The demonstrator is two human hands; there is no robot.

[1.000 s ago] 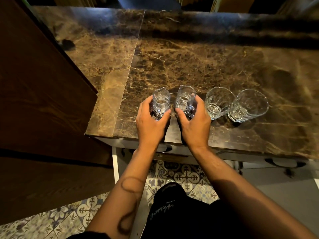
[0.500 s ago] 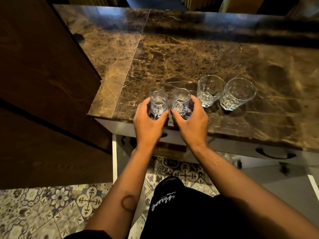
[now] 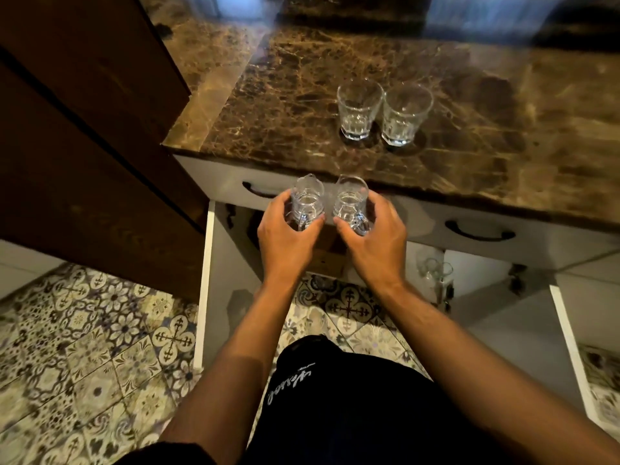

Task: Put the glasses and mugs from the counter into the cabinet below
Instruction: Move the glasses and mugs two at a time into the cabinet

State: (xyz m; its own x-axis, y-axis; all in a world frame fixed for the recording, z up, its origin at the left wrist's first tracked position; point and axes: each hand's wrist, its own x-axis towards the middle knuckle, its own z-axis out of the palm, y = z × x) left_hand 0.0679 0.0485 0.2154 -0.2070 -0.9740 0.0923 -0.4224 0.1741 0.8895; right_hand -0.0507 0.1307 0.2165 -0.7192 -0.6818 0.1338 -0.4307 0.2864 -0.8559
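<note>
Kitchen corner, dim warm light; patterned floor tiles (image 3: 100, 347) at lower left; dark wooden panel (image 3: 84, 129) along the left; brown marble worktop (image 3: 503, 146) above white drawer fronts with a dark handle (image 3: 479, 231); cabinet (image 3: 483, 273) below, its doors open, faint glassware visible inside. Left hand (image 3: 285, 236): fingers curled round the left mug (image 3: 307, 204), held upright in front of the drawer, off the worktop. Right hand (image 3: 375, 239): fingers curled round the right mug (image 3: 350, 204), likewise upright, just beside the first. Two tumblers (image 3: 384, 112): side by side on the worktop, near its front edge, untouched. Handling, as judged: clear glass, rigid, fragile, smooth and likely slippery; modest weight; best taken round the body or by the handle; mugs kept apart to avoid knocking.
</note>
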